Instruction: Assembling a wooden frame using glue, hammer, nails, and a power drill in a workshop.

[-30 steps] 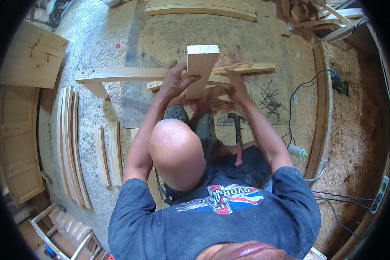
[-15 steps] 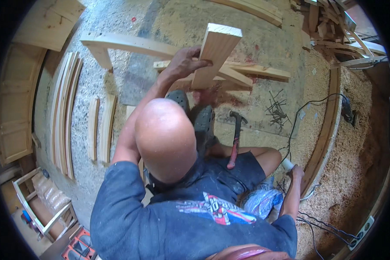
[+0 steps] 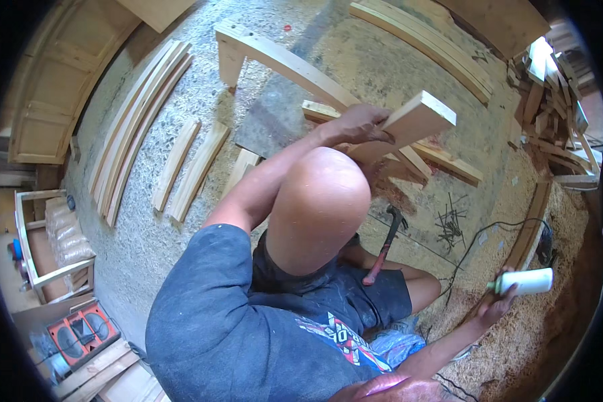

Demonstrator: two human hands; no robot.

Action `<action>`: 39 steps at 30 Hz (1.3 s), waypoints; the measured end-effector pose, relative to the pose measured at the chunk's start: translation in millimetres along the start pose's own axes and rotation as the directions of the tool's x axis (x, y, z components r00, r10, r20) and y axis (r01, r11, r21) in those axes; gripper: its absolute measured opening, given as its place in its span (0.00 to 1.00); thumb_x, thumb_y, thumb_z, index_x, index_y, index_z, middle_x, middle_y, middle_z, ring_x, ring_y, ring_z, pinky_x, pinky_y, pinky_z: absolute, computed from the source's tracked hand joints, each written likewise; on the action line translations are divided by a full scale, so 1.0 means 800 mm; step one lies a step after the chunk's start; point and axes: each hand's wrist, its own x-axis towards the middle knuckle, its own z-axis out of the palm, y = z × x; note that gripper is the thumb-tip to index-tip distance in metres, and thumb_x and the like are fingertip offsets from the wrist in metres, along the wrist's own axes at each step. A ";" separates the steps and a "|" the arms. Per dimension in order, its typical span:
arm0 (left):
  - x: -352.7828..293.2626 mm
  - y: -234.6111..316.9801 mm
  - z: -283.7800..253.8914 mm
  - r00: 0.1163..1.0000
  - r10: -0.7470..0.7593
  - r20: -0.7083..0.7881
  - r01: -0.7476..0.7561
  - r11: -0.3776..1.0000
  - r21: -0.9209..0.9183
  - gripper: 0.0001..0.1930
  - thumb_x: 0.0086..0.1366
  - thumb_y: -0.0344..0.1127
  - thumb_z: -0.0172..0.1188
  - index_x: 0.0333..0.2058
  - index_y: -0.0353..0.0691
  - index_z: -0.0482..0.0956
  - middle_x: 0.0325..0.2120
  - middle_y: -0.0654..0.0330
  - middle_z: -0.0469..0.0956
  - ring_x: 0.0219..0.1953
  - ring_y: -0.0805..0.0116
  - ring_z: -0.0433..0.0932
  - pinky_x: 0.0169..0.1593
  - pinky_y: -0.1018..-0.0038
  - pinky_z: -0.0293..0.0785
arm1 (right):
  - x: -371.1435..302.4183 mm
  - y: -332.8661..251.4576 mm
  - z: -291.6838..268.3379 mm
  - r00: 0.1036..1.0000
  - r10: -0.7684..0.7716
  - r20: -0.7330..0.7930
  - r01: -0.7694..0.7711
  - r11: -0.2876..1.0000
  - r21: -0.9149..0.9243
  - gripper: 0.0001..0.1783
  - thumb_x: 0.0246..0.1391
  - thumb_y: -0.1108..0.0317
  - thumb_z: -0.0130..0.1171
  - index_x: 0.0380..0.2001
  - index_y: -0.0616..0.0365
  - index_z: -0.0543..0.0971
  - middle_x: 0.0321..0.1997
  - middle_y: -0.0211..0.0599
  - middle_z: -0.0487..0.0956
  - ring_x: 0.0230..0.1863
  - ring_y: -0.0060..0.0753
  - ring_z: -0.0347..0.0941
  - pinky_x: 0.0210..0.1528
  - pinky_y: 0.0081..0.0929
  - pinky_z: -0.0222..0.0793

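My left hand point(image 3: 365, 125) grips a wooden board point(image 3: 419, 125), thumb on its near side, beyond my raised knee. The board tilts up over a joined timber frame point(image 3: 295, 72) on the floor. Out to the right, my right hand point(image 3: 497, 306) is closed around a white plastic bottle point(image 3: 530, 281), which lies sideways in the grip with a greenish tip toward the left. A claw hammer point(image 3: 380, 263) with a red and black handle rests by my thigh. Past it a loose pile of nails point(image 3: 452, 222) is scattered on the floor.
Long wooden strips point(image 3: 137, 127) and shorter pieces point(image 3: 201, 171) lie at left. More planks point(image 3: 429, 47) lie at the far side. A black cord point(image 3: 479, 234) crosses the right, near sawdust point(image 3: 563, 268) and piled scrap wood point(image 3: 553, 127). An orange-framed device point(image 3: 80, 335) sits lower left.
My right hand has lifted the white bottle from low beside my knee, out to the right. The view has shifted and turned; my left hand still holds the board.
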 end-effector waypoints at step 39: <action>-0.011 -0.009 -0.003 0.996 0.073 0.051 -0.078 0.991 0.106 0.24 0.61 0.46 0.72 0.53 0.44 0.82 0.40 0.48 0.86 0.42 0.47 0.85 0.46 0.59 0.78 | 0.101 0.036 0.506 0.876 -0.259 0.406 0.195 0.962 0.193 0.25 0.61 0.72 0.68 0.57 0.63 0.69 0.51 0.46 0.81 0.53 0.38 0.79 0.56 0.35 0.78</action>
